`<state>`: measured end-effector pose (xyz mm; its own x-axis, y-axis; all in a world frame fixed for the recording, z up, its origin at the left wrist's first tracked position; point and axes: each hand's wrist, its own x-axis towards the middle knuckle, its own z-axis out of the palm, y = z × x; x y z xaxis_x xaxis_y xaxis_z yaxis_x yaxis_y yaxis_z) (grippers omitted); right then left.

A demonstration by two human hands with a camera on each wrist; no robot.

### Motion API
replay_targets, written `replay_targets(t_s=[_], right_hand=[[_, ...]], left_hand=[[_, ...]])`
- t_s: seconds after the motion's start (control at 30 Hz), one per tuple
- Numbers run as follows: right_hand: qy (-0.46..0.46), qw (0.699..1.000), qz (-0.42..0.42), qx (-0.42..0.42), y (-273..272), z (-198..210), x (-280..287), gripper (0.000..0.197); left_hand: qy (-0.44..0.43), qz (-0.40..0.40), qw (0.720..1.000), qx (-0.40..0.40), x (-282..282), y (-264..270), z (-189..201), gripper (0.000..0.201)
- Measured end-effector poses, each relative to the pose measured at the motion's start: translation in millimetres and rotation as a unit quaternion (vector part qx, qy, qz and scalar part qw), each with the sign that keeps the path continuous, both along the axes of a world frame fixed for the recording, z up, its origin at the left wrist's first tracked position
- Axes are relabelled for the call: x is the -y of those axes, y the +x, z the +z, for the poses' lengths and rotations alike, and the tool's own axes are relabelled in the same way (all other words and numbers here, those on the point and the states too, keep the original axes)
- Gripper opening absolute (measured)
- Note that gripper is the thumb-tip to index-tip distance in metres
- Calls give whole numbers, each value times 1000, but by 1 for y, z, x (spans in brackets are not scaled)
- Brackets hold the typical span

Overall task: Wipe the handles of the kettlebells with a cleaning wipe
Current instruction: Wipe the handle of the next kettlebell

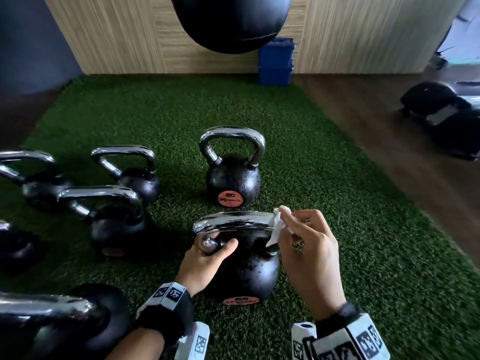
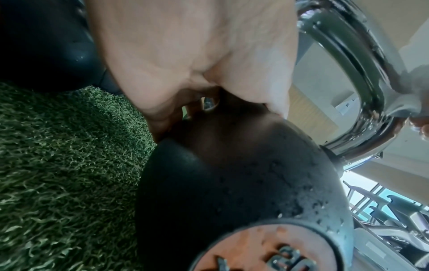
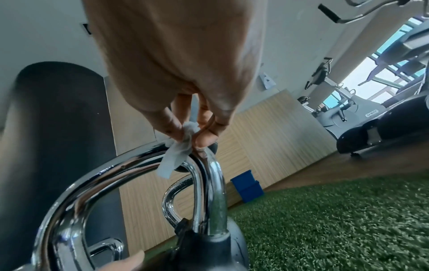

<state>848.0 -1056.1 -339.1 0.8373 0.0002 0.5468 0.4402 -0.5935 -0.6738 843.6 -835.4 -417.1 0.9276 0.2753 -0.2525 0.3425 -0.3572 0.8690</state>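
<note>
Nearest kettlebell (image 1: 246,271) upright on the green turf (image 1: 363,229), orange label facing the camera, chrome handle (image 1: 233,220) arched over the black body. Left hand (image 1: 205,261) curled round the left leg of that handle, thumb laid across the front. Right hand (image 1: 309,255) at the handle's right corner, fingertips pinching a small crumpled white wipe (image 1: 276,226), thumb and forefinger closed on it. From the right wrist, wipe (image 3: 180,152) draped against the top bend of the chrome; true contact with the metal likely but blurred. From the left wrist, mostly palm (image 2: 185,55) and the black kettlebell body (image 2: 243,183); finger placement hard to make out there.

Second kettlebell (image 1: 232,167) upright just beyond, apart from the first. More kettlebells (image 1: 124,175) clustered at left. Blue bin (image 1: 275,62) against the wood-panel wall (image 1: 104,35). Black punching bag (image 1: 228,19) hanging above.
</note>
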Motion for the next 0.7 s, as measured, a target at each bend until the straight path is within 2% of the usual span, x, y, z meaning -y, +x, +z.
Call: replay_targets(t_s=[0.13, 0.3, 0.37, 0.43, 0.47, 0.53, 0.6, 0.63, 0.7], right_hand=[[21, 999, -13, -23, 1, -6, 8, 33], [112, 977, -13, -183, 7, -36, 21, 9], [142, 958, 1, -251, 10, -49, 19, 15], [154, 942, 13, -297, 11, -54, 16, 20], [163, 936, 20, -313, 10, -54, 14, 21], [175, 925, 28, -336, 8, -51, 17, 17], [137, 940, 15, -312, 6, -41, 27, 12], [103, 957, -2, -272, 5, -34, 34, 9], [55, 983, -42, -168, 2, -11, 42, 18]], left_hand=[[10, -36, 999, 16, -1, 0, 5, 58], [16, -45, 999, 14, -2, 0, 5, 63], [26, -32, 999, 5, -3, 0, 5, 59], [21, -24, 999, 0, -2, 0, 11, 42], [15, -39, 999, -3, -2, -1, 15, 35], [-2, -99, 995, -6, -6, -3, 23, 33], [-28, -156, 987, -16, -19, -8, 32, 43], [-38, -181, 982, -28, -28, -11, 38, 49], [-66, -185, 980, -18, -47, -14, 50, 65]])
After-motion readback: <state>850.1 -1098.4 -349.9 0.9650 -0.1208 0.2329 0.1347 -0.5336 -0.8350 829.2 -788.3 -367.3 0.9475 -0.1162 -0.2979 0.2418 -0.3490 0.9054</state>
